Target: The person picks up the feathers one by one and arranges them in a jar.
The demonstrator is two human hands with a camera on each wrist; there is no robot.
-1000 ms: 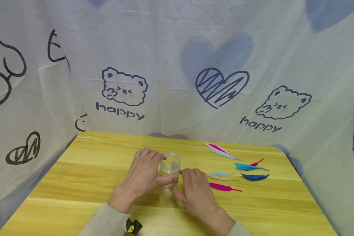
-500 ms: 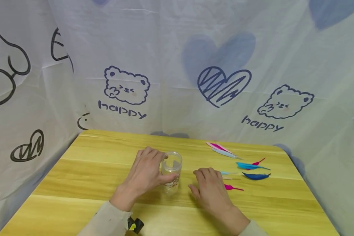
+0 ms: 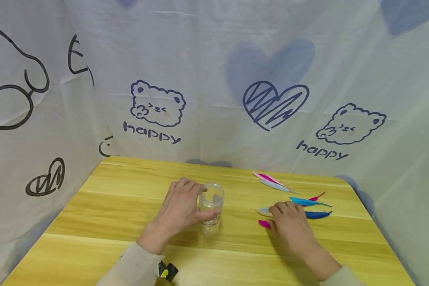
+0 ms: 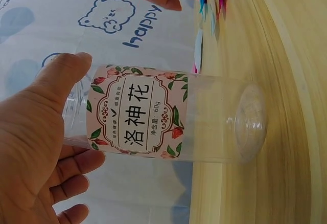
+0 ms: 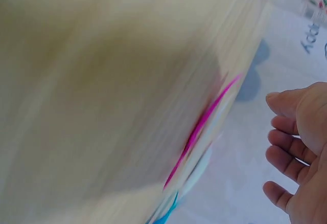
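Note:
My left hand [image 3: 178, 208] grips a clear plastic jar [image 3: 211, 204] near its lidless top, thumb across the front. In the left wrist view the jar's pink floral label [image 4: 138, 114] carries Chinese writing and "60g". My right hand [image 3: 294, 226] is over the feathers on the right, its fingers loosely bent and nothing between them in the right wrist view. Just by its fingertips lies a magenta feather [image 3: 263, 224], partly hidden under the hand in the head view. Beside that one are a pale feather [image 3: 263, 212] and a dark blue feather [image 3: 318, 215].
Farther back lie a turquoise feather [image 3: 302, 201] over a red one, and a bunch of pink and pale feathers [image 3: 271, 182]. A black object [image 3: 169, 271] shows beside the left sleeve. White printed cloth [image 3: 214, 131] hangs behind the wooden table [image 3: 128, 190].
My right hand has left the jar and moved right to the feathers, covering part of the magenta one. The left hand keeps its grip on the jar in much the same place.

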